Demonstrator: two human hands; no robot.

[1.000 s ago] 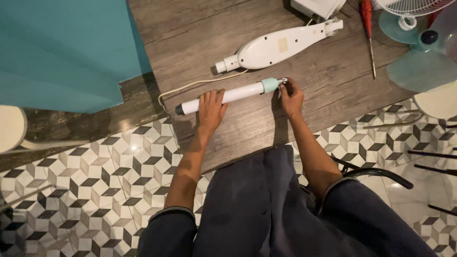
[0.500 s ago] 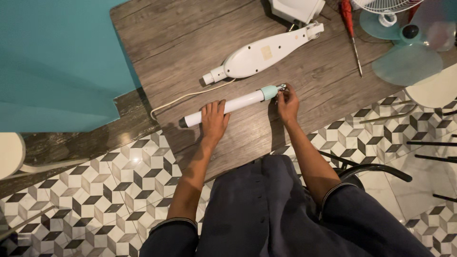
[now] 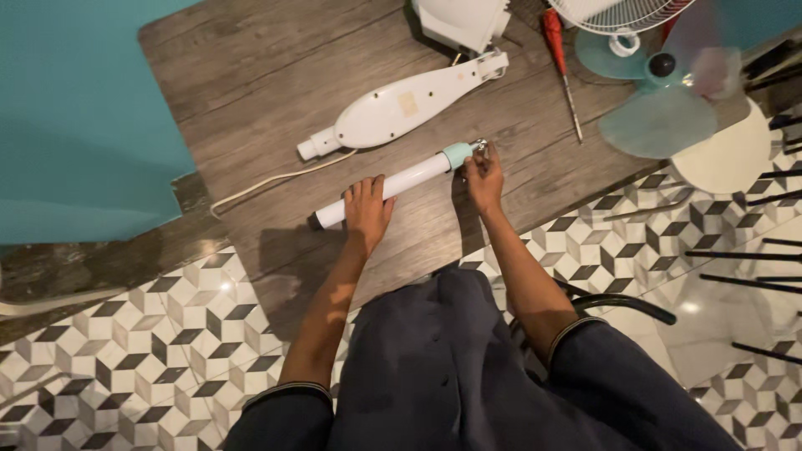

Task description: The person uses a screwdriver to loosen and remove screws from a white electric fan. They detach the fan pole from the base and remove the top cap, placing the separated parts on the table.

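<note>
A white tube (image 3: 413,176) with a pale green collar lies slanted on a wooden board (image 3: 251,92). My left hand (image 3: 367,210) rests flat over the tube's lower part and presses it down. My right hand (image 3: 484,178) pinches the small metal fitting at the tube's green end. A white oval housing (image 3: 393,108) with a cord lies just beyond the tube.
A red-handled screwdriver (image 3: 560,58) lies at the board's far right, next to a teal fan blade (image 3: 668,117), a wire fan guard (image 3: 626,12) and a white round base (image 3: 733,159). A teal wall (image 3: 75,117) stands at the left. Patterned floor tiles surround the board.
The view has shifted, so everything sits further left and lower in the frame. Both hands stay on the tube, the right one still at the metal end.
</note>
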